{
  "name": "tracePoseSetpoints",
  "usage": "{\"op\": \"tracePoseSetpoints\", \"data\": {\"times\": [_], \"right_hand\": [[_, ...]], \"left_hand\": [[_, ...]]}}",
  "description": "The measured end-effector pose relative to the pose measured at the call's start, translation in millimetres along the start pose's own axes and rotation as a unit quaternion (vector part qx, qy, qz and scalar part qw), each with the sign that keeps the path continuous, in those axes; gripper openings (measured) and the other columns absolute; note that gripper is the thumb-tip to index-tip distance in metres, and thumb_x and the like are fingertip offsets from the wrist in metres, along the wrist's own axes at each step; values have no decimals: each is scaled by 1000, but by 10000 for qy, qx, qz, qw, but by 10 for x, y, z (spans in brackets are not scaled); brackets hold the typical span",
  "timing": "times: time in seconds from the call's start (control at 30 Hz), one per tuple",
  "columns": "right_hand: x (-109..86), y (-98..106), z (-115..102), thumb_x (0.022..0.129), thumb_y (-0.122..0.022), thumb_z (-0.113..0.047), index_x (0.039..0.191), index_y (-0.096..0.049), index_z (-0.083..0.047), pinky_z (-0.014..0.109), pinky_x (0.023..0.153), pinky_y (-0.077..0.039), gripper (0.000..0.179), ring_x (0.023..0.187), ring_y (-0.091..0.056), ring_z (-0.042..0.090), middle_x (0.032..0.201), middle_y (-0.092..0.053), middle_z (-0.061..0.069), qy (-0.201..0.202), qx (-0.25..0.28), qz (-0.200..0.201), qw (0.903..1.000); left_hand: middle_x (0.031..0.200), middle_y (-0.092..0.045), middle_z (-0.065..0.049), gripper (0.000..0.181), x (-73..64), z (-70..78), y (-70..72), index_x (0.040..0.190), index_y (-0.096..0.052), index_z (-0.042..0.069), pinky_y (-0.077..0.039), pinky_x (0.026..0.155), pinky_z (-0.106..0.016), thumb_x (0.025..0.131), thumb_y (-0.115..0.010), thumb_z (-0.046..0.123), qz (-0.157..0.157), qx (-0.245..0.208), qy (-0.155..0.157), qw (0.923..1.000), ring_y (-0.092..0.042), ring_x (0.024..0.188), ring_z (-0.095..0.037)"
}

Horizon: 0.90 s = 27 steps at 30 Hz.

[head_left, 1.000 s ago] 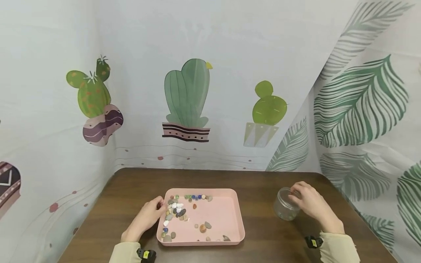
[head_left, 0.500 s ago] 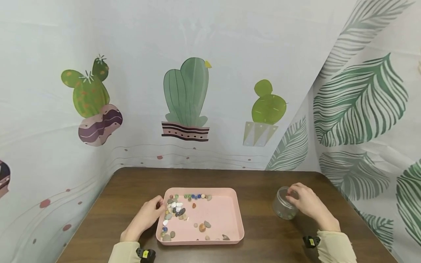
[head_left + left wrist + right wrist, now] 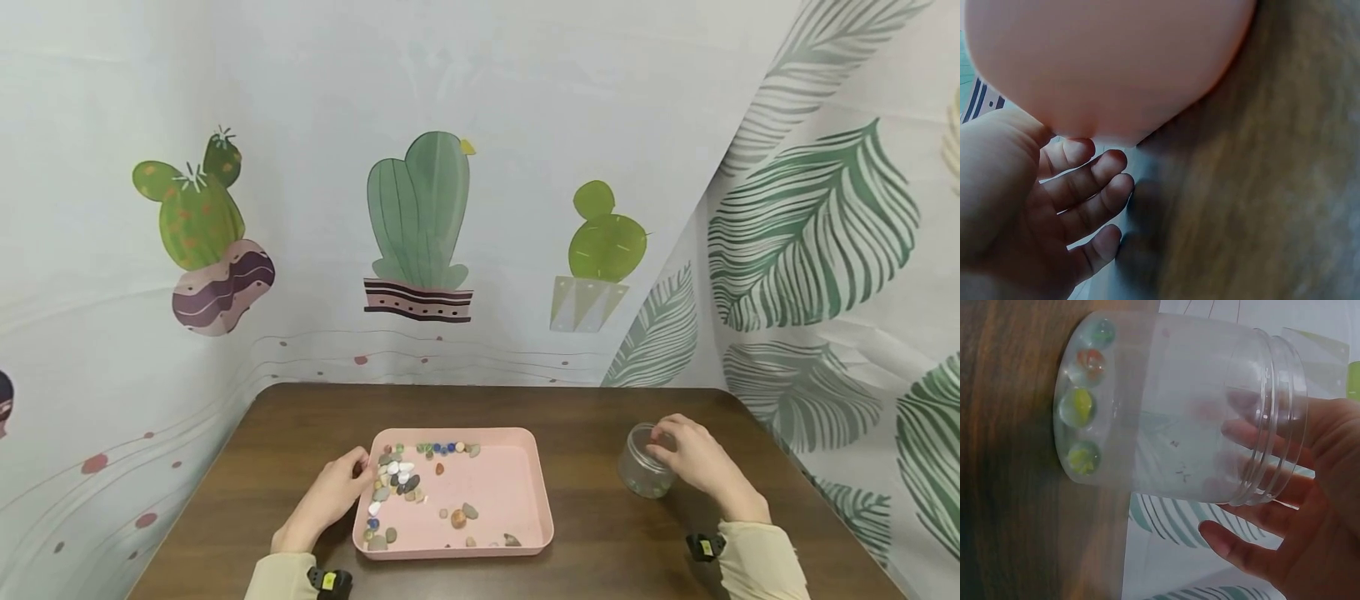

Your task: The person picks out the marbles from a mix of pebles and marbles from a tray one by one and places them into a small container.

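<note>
On the left of the head view, my left hand [image 3: 330, 493] pinches the left wall of a shallow pink tray [image 3: 510, 492]. In the left wrist view its thumb lies at the tray's edge, and the other fingers are bent loosely beneath. To the right, a clear jar [image 3: 643, 467] stands upright on the table without a lid. My right hand [image 3: 701, 458] is at its mouth, thumb and forefinger showing through the wall near the rim and nothing visible between their tips; the other fingers stay outside, loosely bent. Several glass marbles [image 3: 1083, 406] lie on the jar's bottom.
Pebbles [image 3: 405, 475] and marbles crowd the tray's left side, with a row of marbles [image 3: 445, 447] along its back edge. A few stones [image 3: 459, 518] lie near its front. The brown wooden table [image 3: 585, 517] ends at a printed cloth backdrop [image 3: 517, 250].
The head view has shifted slightly. Both hands stay in place, the left at the tray's wall, the right at the jar's mouth.
</note>
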State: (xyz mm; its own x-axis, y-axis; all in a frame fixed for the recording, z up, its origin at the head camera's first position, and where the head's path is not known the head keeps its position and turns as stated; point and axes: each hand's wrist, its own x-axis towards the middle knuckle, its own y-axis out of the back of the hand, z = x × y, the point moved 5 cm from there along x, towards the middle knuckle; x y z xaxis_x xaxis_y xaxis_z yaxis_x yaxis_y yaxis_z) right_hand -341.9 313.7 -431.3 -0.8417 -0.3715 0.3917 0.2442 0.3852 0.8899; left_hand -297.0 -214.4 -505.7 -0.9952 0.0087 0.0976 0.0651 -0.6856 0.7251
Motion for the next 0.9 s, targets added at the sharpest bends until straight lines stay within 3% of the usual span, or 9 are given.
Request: {"op": "tracePoseSetpoints", "data": {"times": [0.47,0.67,0.9], "right_hand": [[11,2,14,82,-78,-19,89,-67,-10,54,77,-47,15,93,-61,38,101,-63,11,-253,32,-174,9995],[22,56,-19,83,-76,-16,88,-68,-9,53,77,-47,12,91,-61,36,97,-63,10,-62,-43,74,9999],[11,125,-108,84,-75,-16,91,-68,-8,59,78,-45,13,100,-57,43,104,-63,16,-122,-248,137,9995]], "left_hand": [[69,-46,2,13,11,-5,5,83,-52,14,-35,61,-31,92,-62,14,-22,-1,17,10000,-45,67,-15],[69,-46,2,14,6,8,9,83,-51,14,-35,61,-31,92,-62,14,19,10,-47,10000,-46,67,-15],[69,-46,2,14,1,-1,-4,83,-51,14,-35,60,-30,92,-62,14,-29,2,-5,10000,-45,67,-15]]}}
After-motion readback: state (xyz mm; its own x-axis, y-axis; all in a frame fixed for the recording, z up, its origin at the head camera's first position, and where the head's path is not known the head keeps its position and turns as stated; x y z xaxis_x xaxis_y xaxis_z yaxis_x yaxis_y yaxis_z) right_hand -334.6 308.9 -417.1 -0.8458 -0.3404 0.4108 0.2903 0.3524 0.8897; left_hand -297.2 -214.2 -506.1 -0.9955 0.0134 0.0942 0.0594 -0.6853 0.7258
